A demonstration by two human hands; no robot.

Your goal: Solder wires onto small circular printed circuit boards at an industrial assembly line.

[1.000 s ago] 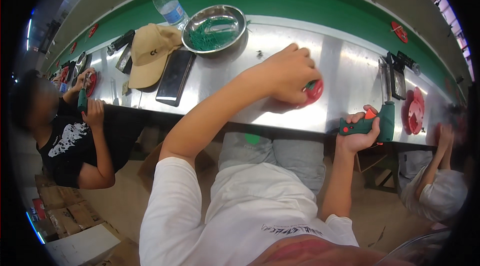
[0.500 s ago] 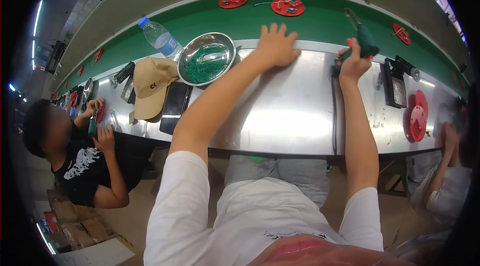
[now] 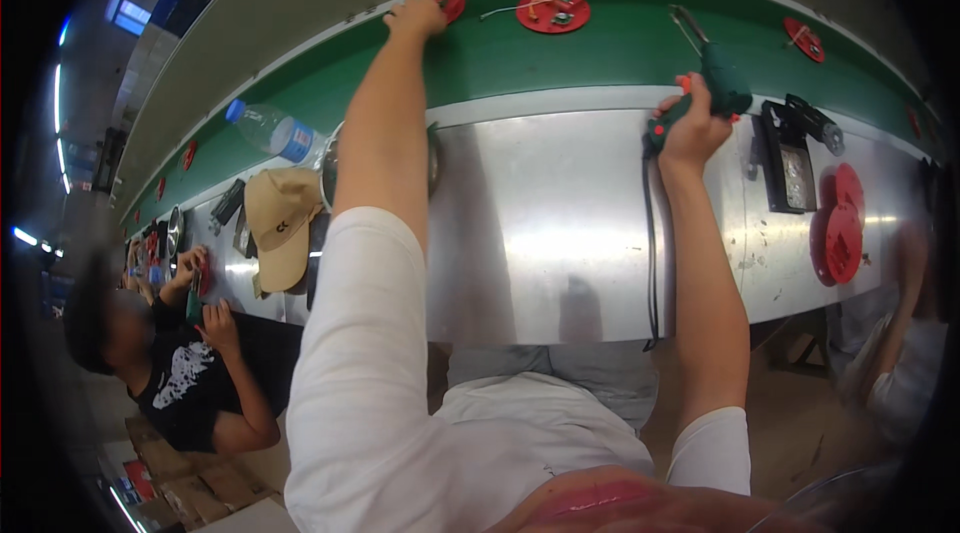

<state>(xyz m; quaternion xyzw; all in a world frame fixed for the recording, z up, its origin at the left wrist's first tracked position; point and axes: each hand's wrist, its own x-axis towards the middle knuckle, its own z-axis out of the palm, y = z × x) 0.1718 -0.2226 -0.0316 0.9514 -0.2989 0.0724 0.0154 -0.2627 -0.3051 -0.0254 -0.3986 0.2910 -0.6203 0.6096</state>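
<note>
My left hand (image 3: 415,17) reaches far out to the green strip at the back. Its fingers are spread and cover the left part of a red disc (image 3: 453,7); whether they touch it I cannot tell. Beside it lies a second red disc (image 3: 553,11) carrying small parts and pale wires. In my right hand (image 3: 697,128) is a dark green soldering gun (image 3: 724,80) with red buttons, its metal tip pointing away and a black cord hanging down. My left arm hides most of a steel bowl (image 3: 434,168).
At left are a water bottle (image 3: 275,133) and a tan cap (image 3: 280,228). To the right stand a black tray (image 3: 792,173) and red plastic parts (image 3: 845,233). One co-worker (image 3: 190,373) sits at left; another person's arm (image 3: 893,323) shows at right.
My left hand has moved forward and left, from the bench's back edge to the red disc. The right hand keeps hold of the soldering gun. The view has shifted slightly.
</note>
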